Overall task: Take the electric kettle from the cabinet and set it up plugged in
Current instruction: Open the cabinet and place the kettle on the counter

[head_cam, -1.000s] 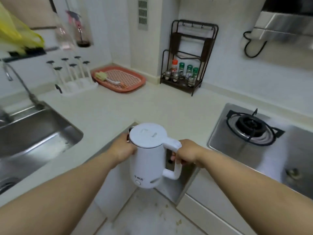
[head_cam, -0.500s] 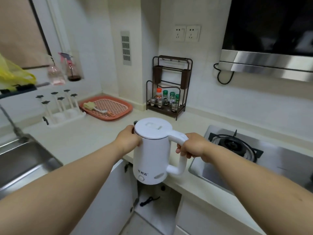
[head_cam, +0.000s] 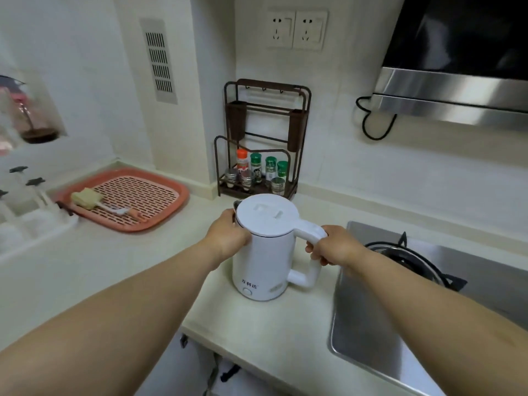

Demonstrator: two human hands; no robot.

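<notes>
The white electric kettle (head_cam: 264, 252) stands upright on the pale counter (head_cam: 251, 332), lid on, its handle pointing right. My left hand (head_cam: 228, 237) presses against its left side near the rim. My right hand (head_cam: 333, 248) is wrapped around the handle. Two white wall sockets (head_cam: 297, 30) sit high on the tiled wall behind, both with nothing plugged in. Below the counter edge the open cabinet (head_cam: 217, 375) shows a dark cord or plug; its end is hard to make out.
A brown spice rack (head_cam: 263, 144) with several jars stands just behind the kettle. To the right is the steel gas hob (head_cam: 400, 310), with the range hood (head_cam: 457, 92) above. A pink drain tray (head_cam: 128, 198) with a sponge lies at left.
The kettle rose from in front of the open cabinet and moved forward onto the counter, where it now rests. Both hands stayed on it. My view lifted towards the wall sockets.
</notes>
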